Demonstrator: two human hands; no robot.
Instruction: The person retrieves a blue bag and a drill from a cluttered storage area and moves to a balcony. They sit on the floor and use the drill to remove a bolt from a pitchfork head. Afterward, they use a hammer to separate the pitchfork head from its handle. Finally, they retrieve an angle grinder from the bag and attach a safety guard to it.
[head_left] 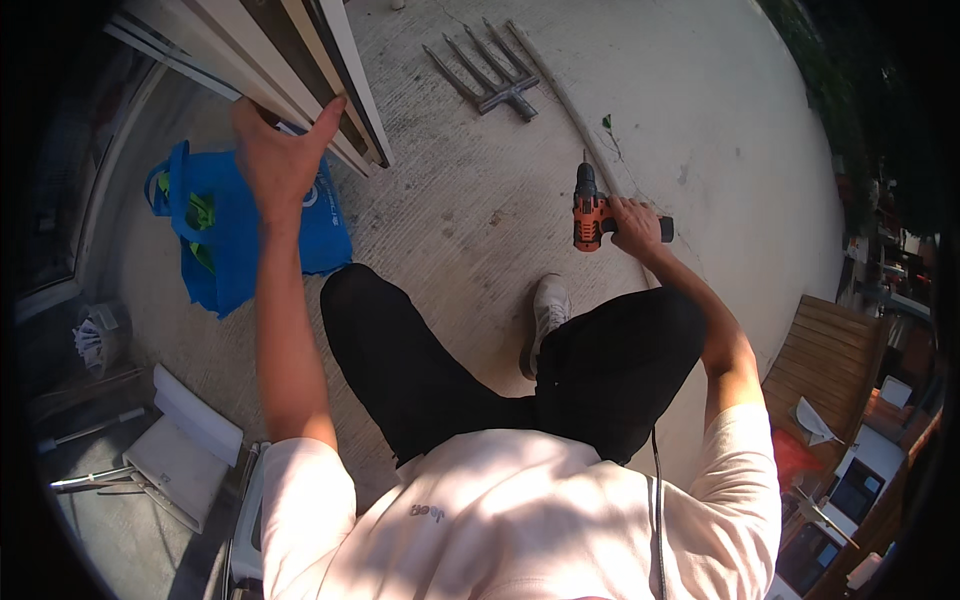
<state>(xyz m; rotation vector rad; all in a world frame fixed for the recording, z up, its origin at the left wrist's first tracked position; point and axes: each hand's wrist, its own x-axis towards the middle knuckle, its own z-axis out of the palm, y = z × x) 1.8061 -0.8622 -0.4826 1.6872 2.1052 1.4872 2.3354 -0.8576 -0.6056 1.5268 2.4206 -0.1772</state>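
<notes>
At the upper left, my left hand [285, 155] grips the edge of a white-framed sliding panel [265, 60], thumb on one side and fingers behind it. My right hand [637, 226] is wrapped round the handle of an orange and black cordless drill [588, 222], whose bit points away from me. Beneath my left forearm stands a blue shopping bag [225, 275] with something bright green inside. A metal fork head [497, 92] lies on the concrete ahead, apart from the drill. Beside it runs a long wooden pole [570, 110], passing behind my right hand.
A white folding chair [180, 465] is at the lower left, near a clear container [100, 335] of small items. On the right stands a slatted wooden table [820, 350] with clutter around it. My shoe [548, 310] rests on the concrete floor [440, 220].
</notes>
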